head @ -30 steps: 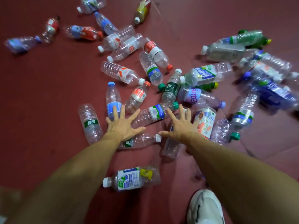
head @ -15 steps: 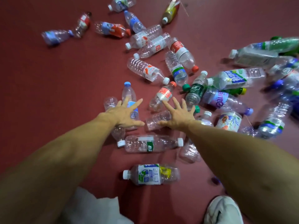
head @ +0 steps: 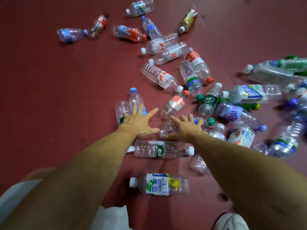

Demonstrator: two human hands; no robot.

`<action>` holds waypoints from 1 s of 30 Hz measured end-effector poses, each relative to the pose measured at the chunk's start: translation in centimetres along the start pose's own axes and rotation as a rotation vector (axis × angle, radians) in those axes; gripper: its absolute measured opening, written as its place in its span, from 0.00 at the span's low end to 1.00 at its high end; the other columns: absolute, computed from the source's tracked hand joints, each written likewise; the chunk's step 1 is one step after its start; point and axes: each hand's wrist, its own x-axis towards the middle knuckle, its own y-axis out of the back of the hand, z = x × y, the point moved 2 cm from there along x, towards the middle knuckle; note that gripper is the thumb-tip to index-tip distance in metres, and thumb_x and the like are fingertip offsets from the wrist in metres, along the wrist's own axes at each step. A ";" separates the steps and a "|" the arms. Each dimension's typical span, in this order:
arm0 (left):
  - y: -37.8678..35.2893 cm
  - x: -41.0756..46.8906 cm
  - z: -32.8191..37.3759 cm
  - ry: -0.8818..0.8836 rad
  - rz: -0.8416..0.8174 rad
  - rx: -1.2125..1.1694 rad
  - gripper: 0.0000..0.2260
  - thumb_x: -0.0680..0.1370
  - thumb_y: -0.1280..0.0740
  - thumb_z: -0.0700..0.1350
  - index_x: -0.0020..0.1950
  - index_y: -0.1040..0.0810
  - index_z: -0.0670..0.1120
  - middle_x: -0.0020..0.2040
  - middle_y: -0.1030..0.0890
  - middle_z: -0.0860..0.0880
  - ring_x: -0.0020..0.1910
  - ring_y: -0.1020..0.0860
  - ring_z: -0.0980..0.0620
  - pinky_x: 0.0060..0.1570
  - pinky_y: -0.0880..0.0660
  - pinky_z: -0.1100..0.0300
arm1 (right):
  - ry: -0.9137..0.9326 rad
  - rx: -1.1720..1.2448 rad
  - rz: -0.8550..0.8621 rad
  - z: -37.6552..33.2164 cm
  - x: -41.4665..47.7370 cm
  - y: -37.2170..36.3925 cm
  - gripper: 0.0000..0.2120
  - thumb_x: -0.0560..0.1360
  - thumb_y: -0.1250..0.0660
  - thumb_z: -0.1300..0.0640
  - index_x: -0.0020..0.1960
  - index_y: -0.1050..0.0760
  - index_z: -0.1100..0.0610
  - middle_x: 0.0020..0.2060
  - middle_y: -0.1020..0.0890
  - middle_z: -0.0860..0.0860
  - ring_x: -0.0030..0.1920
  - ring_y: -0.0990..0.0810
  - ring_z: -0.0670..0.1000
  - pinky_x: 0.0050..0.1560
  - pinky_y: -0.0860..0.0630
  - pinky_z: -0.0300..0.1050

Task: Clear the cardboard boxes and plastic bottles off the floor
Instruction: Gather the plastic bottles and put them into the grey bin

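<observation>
Roughly thirty bottles (head: 162,149) surround two splayed hands (head: 139,122) (head: 186,127).

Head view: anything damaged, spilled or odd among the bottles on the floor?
The bottles all lie on their sides, scattered over the red floor. The gold-labelled bottle at the far side looks crumpled, as does the red-and-blue-labelled bottle left of it. No spill shows.

Empty plastic bottles (head: 163,149) lying scattered on their sides, dark red floor (head: 66,97)
</observation>
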 end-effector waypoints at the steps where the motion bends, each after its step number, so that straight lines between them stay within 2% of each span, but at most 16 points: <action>1: -0.3 0.0 -0.4 0.006 -0.012 -0.006 0.41 0.73 0.40 0.74 0.78 0.61 0.68 0.81 0.61 0.44 0.80 0.62 0.39 0.71 0.47 0.28 | 0.005 -0.017 -0.003 0.1 0.0 0.1 0.47 0.71 0.38 0.26 0.80 0.58 0.38 0.81 0.48 0.52 0.80 0.58 0.63 0.72 0.59 0.74; 5: -1.0 -0.3 -2.1 0.016 -0.041 -0.035 0.41 0.74 0.41 0.74 0.78 0.64 0.67 0.80 0.67 0.46 0.80 0.63 0.40 0.74 0.50 0.33 | 0.064 -0.110 0.003 0.3 0.4 0.4 0.44 0.74 0.38 0.29 0.80 0.58 0.38 0.81 0.48 0.52 0.80 0.57 0.62 0.73 0.58 0.74; 8: -1.8 -0.4 -3.0 -0.006 -0.048 -0.004 0.40 0.74 0.43 0.74 0.78 0.62 0.67 0.80 0.68 0.46 0.80 0.60 0.41 0.76 0.51 0.36 | 0.096 -0.093 0.018 1.0 0.9 0.5 0.40 0.76 0.38 0.31 0.80 0.54 0.38 0.79 0.42 0.51 0.80 0.54 0.62 0.73 0.56 0.73; 13: -2.0 0.3 -3.3 -0.029 -0.020 0.007 0.37 0.75 0.45 0.74 0.79 0.58 0.67 0.80 0.68 0.49 0.81 0.57 0.41 0.73 0.52 0.32 | 0.025 -0.038 0.101 1.2 1.5 0.8 0.36 0.76 0.37 0.32 0.78 0.46 0.41 0.73 0.32 0.53 0.75 0.39 0.59 0.72 0.45 0.70; 16: -1.6 1.3 -3.0 0.011 0.022 -0.052 0.36 0.76 0.46 0.74 0.79 0.59 0.67 0.80 0.67 0.45 0.80 0.55 0.39 0.72 0.58 0.30 | -0.013 0.004 0.124 0.7 1.5 1.0 0.34 0.77 0.37 0.33 0.78 0.45 0.40 0.70 0.30 0.53 0.72 0.33 0.59 0.69 0.41 0.68; 18: -1.5 1.9 -2.9 0.047 0.044 -0.097 0.36 0.78 0.45 0.71 0.80 0.59 0.65 0.80 0.67 0.43 0.80 0.54 0.38 0.72 0.58 0.30 | -0.032 0.020 0.135 0.5 1.5 1.0 0.34 0.77 0.38 0.33 0.79 0.45 0.40 0.70 0.29 0.53 0.71 0.31 0.59 0.69 0.40 0.67; 21: -1.4 2.1 -2.7 0.049 0.067 -0.141 0.38 0.80 0.38 0.63 0.81 0.58 0.60 0.81 0.63 0.41 0.80 0.52 0.39 0.75 0.54 0.33 | -0.043 0.041 0.147 0.4 1.5 1.0 0.35 0.77 0.40 0.32 0.79 0.47 0.40 0.71 0.30 0.53 0.70 0.31 0.60 0.68 0.39 0.68; 25: -1.1 1.9 -2.2 0.002 0.097 -0.167 0.41 0.78 0.31 0.56 0.82 0.55 0.56 0.81 0.58 0.40 0.79 0.46 0.38 0.76 0.49 0.42 | -0.052 0.050 0.158 0.4 1.7 0.9 0.36 0.77 0.41 0.30 0.80 0.49 0.40 0.71 0.30 0.53 0.70 0.32 0.60 0.67 0.38 0.66; 28: -0.9 1.9 -2.0 -0.005 0.137 -0.219 0.43 0.74 0.27 0.52 0.81 0.50 0.55 0.80 0.50 0.43 0.75 0.38 0.38 0.71 0.35 0.44 | -0.050 0.058 0.145 0.6 1.7 0.8 0.37 0.76 0.42 0.29 0.80 0.50 0.39 0.71 0.31 0.53 0.71 0.34 0.60 0.67 0.38 0.65; 30: -0.7 1.8 -2.0 0.034 0.150 -0.329 0.43 0.73 0.26 0.48 0.81 0.48 0.55 0.79 0.47 0.45 0.72 0.35 0.40 0.65 0.30 0.45 | -0.046 0.047 0.139 0.7 1.7 0.6 0.38 0.76 0.42 0.29 0.80 0.51 0.39 0.71 0.31 0.53 0.70 0.35 0.60 0.67 0.38 0.65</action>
